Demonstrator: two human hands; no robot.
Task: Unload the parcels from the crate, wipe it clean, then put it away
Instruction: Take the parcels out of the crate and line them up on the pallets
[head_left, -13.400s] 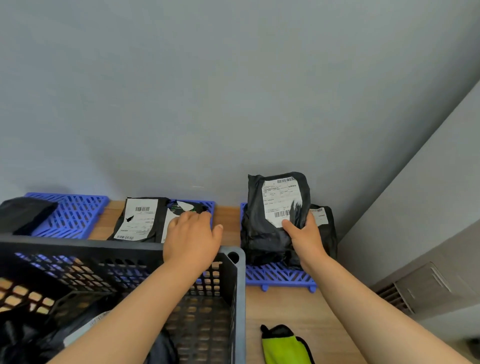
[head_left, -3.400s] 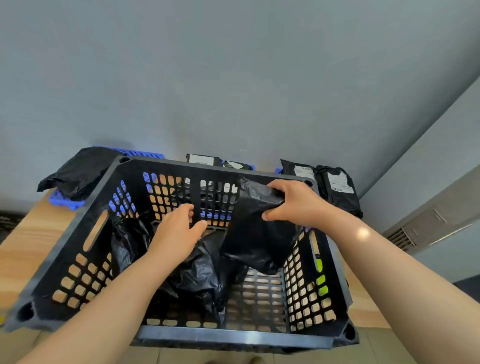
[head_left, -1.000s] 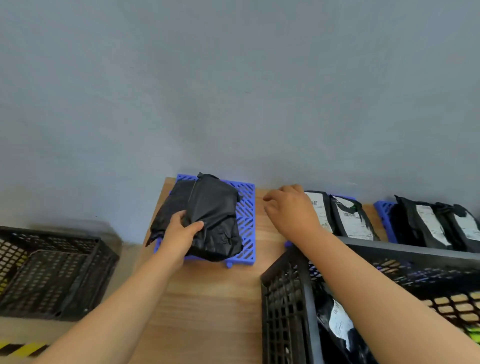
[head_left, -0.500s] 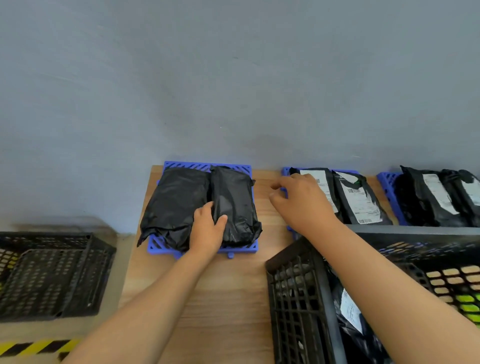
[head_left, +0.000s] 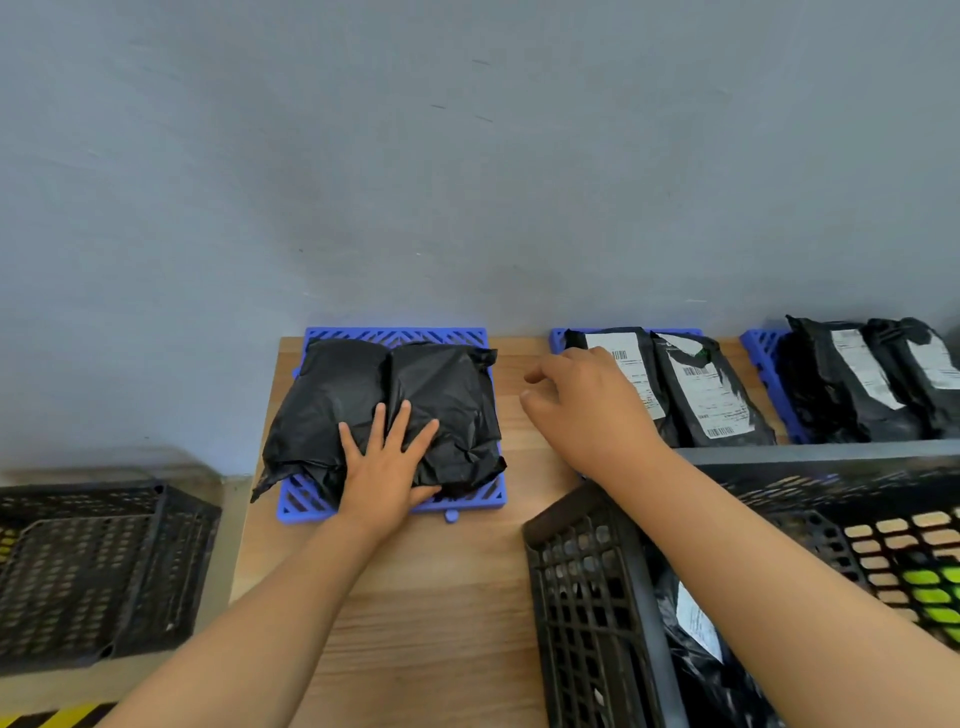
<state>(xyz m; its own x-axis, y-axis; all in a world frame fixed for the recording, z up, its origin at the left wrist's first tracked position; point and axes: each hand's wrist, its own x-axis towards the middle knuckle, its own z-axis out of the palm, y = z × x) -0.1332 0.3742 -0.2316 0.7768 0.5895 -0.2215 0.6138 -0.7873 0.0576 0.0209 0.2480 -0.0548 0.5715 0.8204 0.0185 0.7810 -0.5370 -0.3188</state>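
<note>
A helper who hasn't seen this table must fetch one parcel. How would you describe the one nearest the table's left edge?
On the wooden table against the grey wall, find the leftmost blue mat, whose two black parcels show no white labels. It is the left parcel of that pair: its corner spills off the mat's front-left edge, unlike its neighbour.

No wording sharp enough to read anywhere. At 3 o'clock, a white shipping label (head_left: 631, 366) on a black parcel (head_left: 571, 340), partly hidden: barcode stripes and fine print, too small to make out. Just right of it, a second label (head_left: 706, 395) on the neighbouring parcel (head_left: 748, 421), with barcodes top and bottom. Farther right, two blurred labels (head_left: 862, 366) on the edge parcels (head_left: 826, 395). At 5 o'clock, another blurred label (head_left: 696, 623) inside the crate (head_left: 587, 597). At 7 o'clock, yellow-and-black hazard stripes (head_left: 57, 719).
</note>
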